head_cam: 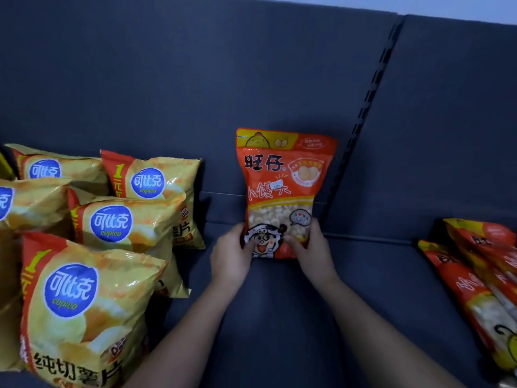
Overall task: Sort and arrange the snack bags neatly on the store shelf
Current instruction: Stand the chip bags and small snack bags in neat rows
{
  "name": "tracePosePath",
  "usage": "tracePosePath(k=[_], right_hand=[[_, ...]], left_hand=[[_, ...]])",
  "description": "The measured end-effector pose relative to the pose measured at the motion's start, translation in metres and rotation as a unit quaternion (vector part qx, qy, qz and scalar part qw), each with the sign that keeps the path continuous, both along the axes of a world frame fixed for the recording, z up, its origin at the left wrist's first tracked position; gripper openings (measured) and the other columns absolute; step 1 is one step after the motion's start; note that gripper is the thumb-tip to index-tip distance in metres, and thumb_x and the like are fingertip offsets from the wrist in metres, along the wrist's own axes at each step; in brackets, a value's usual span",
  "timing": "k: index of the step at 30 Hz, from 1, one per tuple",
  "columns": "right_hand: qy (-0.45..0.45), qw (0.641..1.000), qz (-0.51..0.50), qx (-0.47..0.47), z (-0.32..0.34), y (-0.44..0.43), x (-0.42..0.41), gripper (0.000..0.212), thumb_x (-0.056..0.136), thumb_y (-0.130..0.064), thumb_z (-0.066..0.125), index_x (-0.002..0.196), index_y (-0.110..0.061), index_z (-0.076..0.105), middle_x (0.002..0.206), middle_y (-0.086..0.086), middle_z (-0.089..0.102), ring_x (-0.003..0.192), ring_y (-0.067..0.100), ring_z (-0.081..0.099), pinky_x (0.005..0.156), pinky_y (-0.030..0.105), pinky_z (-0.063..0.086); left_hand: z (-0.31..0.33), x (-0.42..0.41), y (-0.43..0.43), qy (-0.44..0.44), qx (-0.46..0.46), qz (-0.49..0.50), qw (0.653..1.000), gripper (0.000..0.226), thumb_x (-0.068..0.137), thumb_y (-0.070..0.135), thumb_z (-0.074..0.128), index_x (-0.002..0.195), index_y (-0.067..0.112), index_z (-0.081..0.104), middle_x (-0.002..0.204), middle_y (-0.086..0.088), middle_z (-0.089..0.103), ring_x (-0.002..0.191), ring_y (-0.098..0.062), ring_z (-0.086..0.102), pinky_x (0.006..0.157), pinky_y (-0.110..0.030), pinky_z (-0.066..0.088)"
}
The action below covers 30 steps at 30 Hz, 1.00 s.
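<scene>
An orange snack bag (281,180) with a cartoon face stands upright against the dark shelf back, near the middle of the shelf. My left hand (230,254) grips its lower left corner, thumb on the front. My right hand (313,249) grips its lower right corner the same way. Several yellow chip bags (112,222) with blue round logos stand in rows on the left. More orange bags (475,278) of the same kind lie slanted at the right edge.
The dark blue shelf floor (279,317) runs under my forearms. A slotted upright rail (372,99) divides the back panel just right of the held bag. A raised ledge (372,238) crosses the shelf behind the hands.
</scene>
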State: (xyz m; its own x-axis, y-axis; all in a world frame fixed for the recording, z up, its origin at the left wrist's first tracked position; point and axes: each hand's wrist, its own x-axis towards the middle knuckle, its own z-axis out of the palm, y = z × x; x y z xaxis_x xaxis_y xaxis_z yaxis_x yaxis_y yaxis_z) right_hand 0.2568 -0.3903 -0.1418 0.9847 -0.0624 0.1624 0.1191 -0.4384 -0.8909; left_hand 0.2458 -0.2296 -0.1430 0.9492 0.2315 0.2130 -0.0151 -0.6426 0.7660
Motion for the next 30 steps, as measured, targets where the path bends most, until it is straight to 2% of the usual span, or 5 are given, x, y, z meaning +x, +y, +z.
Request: tracePosePath(k=[4,8,17,25,30], right_hand=[[0.023,0.999,0.026,-0.018,-0.013,-0.002,-0.011,0.047,0.087,-0.010,0.065,0.128,-0.019,0.043,0.113,-0.010,0.056,0.107,0.007,0.053,0.077,0.001,0.038],[0.002,0.994,0.024,-0.106,-0.023,-0.004,-0.017,0.044,0.091,-0.008,0.057,0.134,-0.013,0.045,0.122,0.004,0.060,0.113,0.017,0.054,0.088,0.017,0.037],[-0.021,0.971,-0.029,-0.234,-0.027,0.002,-0.016,0.032,0.096,-0.019,0.050,0.128,-0.011,0.051,0.108,0.014,0.059,0.099,0.027,0.056,0.073,0.031,0.042],[-0.018,0.966,-0.059,-0.252,-0.025,0.005,-0.015,0.032,0.096,-0.025,0.050,0.126,-0.013,0.054,0.110,0.012,0.059,0.100,0.025,0.055,0.073,0.031,0.044],[-0.004,0.963,-0.052,-0.266,-0.022,0.009,-0.020,0.033,0.097,-0.023,0.047,0.128,-0.012,0.047,0.116,0.012,0.055,0.107,0.023,0.051,0.079,0.032,0.042]], left_hand=[[-0.003,0.003,0.003,-0.010,-0.008,0.019,1.000,0.034,0.088,0.022,0.065,0.122,0.017,0.059,0.108,-0.004,0.070,0.099,-0.026,0.064,0.077,-0.037,0.052],[-0.009,0.005,0.011,0.000,-0.028,-0.003,1.000,0.037,0.090,0.012,0.061,0.126,0.011,0.052,0.118,-0.007,0.064,0.109,-0.026,0.058,0.084,-0.032,0.046],[-0.030,-0.003,0.012,0.006,0.094,0.007,0.996,0.032,0.091,0.008,0.057,0.122,0.007,0.055,0.112,-0.014,0.054,0.109,-0.030,0.045,0.092,-0.036,0.036],[-0.030,0.002,0.010,0.019,0.173,0.035,0.984,0.037,0.097,0.022,0.048,0.133,0.011,0.049,0.124,-0.012,0.050,0.116,-0.028,0.041,0.095,-0.035,0.032],[-0.029,-0.001,0.008,0.010,0.130,0.041,0.991,0.041,0.090,0.015,0.059,0.127,0.002,0.047,0.119,-0.017,0.053,0.114,-0.032,0.047,0.097,-0.038,0.036]])
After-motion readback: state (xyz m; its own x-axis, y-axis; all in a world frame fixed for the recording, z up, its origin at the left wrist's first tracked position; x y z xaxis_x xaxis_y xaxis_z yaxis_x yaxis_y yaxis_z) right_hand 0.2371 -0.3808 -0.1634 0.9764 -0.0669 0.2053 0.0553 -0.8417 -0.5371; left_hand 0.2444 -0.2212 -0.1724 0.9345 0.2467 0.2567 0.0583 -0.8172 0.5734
